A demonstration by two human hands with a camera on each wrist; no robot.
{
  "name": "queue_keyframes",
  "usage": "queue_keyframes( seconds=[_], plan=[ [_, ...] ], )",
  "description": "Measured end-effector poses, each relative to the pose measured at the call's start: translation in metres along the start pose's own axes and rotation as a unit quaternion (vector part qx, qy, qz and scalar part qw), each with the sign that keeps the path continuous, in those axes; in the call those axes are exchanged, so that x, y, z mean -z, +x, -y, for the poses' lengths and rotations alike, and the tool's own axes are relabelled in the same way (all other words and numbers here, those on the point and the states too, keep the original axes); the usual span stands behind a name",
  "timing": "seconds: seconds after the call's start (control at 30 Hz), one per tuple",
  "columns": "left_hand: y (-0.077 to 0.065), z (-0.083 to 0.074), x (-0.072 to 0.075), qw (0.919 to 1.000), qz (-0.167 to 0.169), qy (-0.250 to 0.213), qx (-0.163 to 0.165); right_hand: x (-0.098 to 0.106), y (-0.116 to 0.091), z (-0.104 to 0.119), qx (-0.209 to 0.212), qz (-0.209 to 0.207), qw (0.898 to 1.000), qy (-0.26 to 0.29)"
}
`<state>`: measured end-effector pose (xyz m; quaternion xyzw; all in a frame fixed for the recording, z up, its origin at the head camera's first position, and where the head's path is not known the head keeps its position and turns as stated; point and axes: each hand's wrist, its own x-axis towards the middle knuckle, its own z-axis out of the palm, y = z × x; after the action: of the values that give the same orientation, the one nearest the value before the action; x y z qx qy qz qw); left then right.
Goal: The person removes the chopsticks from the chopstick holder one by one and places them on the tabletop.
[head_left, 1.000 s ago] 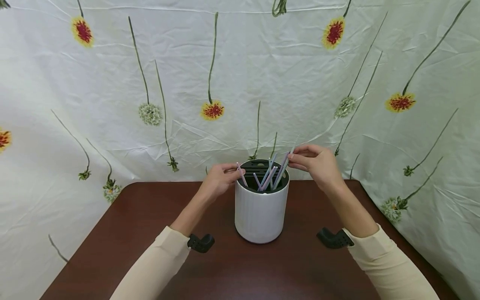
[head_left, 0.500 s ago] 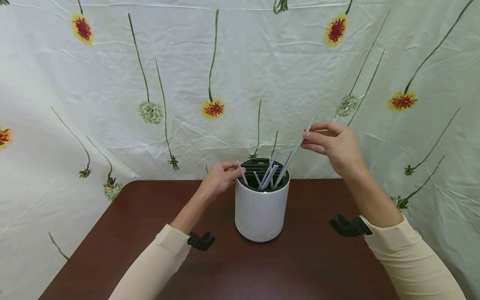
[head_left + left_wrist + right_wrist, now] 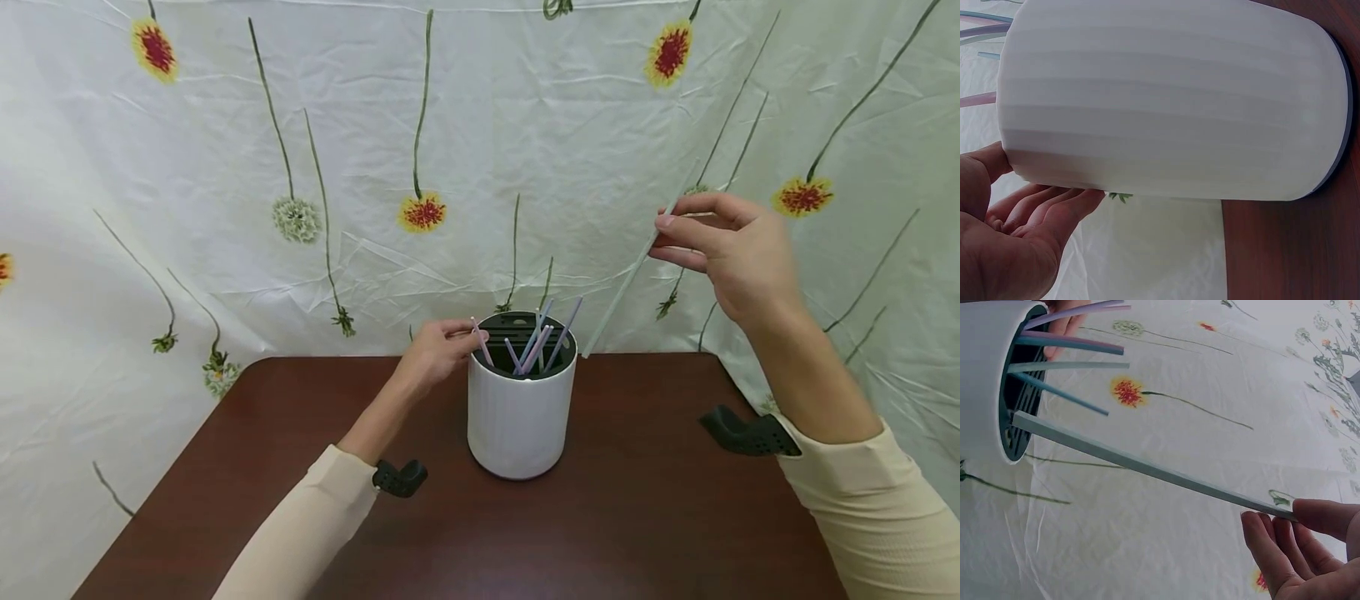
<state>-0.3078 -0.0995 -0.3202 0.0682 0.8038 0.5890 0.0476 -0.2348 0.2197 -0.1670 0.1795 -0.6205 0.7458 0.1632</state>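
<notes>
A white round utensil holder [image 3: 517, 425] with a black slotted insert [image 3: 501, 333] stands upright on the table. My left hand [image 3: 437, 354] holds its left side at the top; in the left wrist view the thumb is at the rim and the fingers [image 3: 1075, 209] lie along the wall. Pinched between thumb and fingertips of my right hand [image 3: 750, 258] is a long, thin pale green stick [image 3: 626, 287]. It slants in the air right of the holder, its lower end beyond the rim. Several pastel sticks [image 3: 1072, 350] lean in the insert, purple, pink, blue and green.
The dark brown table [image 3: 637, 517] extends around the holder, its back edge close behind it. A white cloth [image 3: 360, 150] printed with flowers hangs behind and at the sides. Black wrist straps [image 3: 750, 433] sit at both cuffs.
My right hand has moved up and to the right, drawing the pale green stick out of the holder. The left hand keeps its place on the holder.
</notes>
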Motion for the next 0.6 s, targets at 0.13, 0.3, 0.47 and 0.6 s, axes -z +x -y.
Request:
queue_keyframes(
  seconds=[0.13, 0.3, 0.47, 0.6],
  plan=[
    [0.0, 0.001, 0.001, 1.0, -0.002, 0.006, -0.002, 0.01, -0.003, -0.006, -0.02, -0.011, 0.999, -0.031],
    [-0.001, 0.001, 0.001, 0.9999, -0.004, 0.012, -0.004, 0.024, -0.007, -0.027, -0.069, -0.018, 0.992, -0.1],
    [0.0, 0.002, 0.001, 0.9998, -0.007, 0.018, 0.001, 0.041, -0.013, -0.054, -0.113, -0.01, 0.977, -0.18],
    [0.0, 0.001, 0.001, 0.9998, -0.006, 0.018, -0.004, 0.054, -0.018, -0.077, -0.132, 0.008, 0.961, -0.243]
  ],
)
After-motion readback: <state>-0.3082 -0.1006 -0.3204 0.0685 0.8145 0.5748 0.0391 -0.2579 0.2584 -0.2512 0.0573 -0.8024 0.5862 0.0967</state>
